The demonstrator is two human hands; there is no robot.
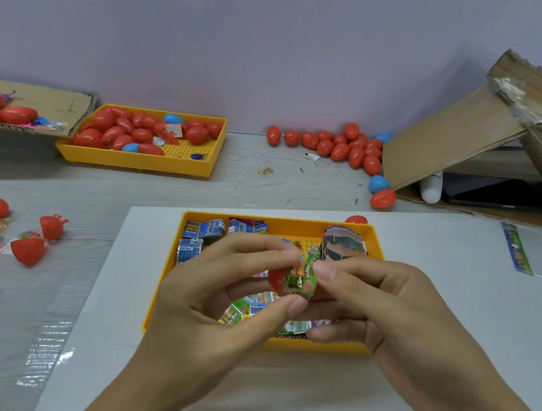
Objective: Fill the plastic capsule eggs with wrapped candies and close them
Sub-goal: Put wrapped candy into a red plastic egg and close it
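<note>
My left hand (pixel 216 304) grips a red capsule egg half (pixel 276 279) between thumb and fingers above the near yellow tray (pixel 294 223). A green wrapped candy (pixel 300 279) sticks out of that half, and my right hand (pixel 383 308) pinches it with thumb and forefinger. The tray under my hands holds several blue, green and pink wrapped candies (pixel 205 231) and a banded bundle of packets (pixel 343 245). Much of the egg half is hidden by my fingers.
A second yellow tray (pixel 138 161) at the back left holds several red and blue eggs. More closed eggs (pixel 341 145) lie loose by the wall. Open red halves (pixel 28 249) and small toys lie at the left. Cardboard boxes (pixel 469 134) stand at the back right and far left.
</note>
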